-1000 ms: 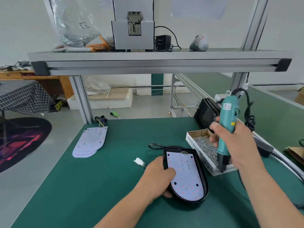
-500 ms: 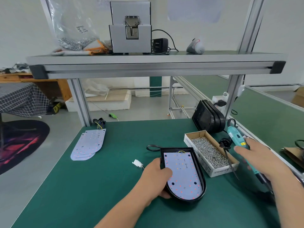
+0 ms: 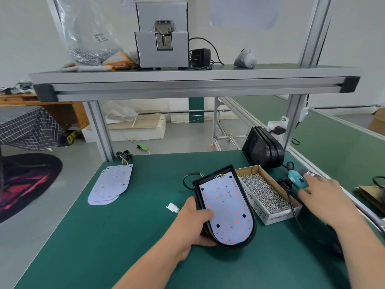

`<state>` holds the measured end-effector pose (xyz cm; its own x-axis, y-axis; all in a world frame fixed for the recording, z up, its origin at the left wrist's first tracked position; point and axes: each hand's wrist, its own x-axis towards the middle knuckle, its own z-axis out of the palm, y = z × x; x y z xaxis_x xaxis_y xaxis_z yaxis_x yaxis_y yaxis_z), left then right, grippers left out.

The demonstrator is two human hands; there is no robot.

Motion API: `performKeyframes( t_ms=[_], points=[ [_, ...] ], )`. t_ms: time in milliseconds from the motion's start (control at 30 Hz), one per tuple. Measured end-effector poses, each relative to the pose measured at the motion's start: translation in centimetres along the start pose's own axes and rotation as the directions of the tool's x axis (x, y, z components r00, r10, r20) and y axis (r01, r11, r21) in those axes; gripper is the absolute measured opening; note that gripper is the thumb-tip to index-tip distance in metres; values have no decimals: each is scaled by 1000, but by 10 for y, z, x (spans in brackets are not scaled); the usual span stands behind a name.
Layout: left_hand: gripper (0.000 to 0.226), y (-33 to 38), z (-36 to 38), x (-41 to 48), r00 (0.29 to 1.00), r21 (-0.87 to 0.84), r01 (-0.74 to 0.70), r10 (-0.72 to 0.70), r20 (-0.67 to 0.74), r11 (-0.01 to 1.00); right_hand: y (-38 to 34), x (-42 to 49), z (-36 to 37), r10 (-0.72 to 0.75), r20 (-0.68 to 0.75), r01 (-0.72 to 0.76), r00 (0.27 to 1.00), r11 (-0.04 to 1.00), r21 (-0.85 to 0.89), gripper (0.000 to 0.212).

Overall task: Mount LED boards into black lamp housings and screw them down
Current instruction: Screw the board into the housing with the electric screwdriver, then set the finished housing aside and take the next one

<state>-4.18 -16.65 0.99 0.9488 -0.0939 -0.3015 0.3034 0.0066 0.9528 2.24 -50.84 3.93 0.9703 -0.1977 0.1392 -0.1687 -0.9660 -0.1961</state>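
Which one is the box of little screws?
Look at the green table, toward its right side. Between the black lamp housing and the teal screwdriver sits an open cardboard box. It alone is filled with shiny silver screws.

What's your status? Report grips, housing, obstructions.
Left grip holds housing, board inside. Right grip open by screwdriver. Screw box beside housing.
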Motion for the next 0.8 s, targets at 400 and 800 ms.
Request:
performKeyframes(
  t_ms=[400, 800],
  points=[
    [31, 1, -2, 0, 997, -36, -64, 65, 35, 997, -115, -61, 5, -476, -53, 414, 878, 699, 584, 30],
    [86, 7, -25, 16, 988, -530, 45, 41, 150, 847, -123, -74, 8, -552, -203, 530, 809, 533, 660, 46]
  ],
)
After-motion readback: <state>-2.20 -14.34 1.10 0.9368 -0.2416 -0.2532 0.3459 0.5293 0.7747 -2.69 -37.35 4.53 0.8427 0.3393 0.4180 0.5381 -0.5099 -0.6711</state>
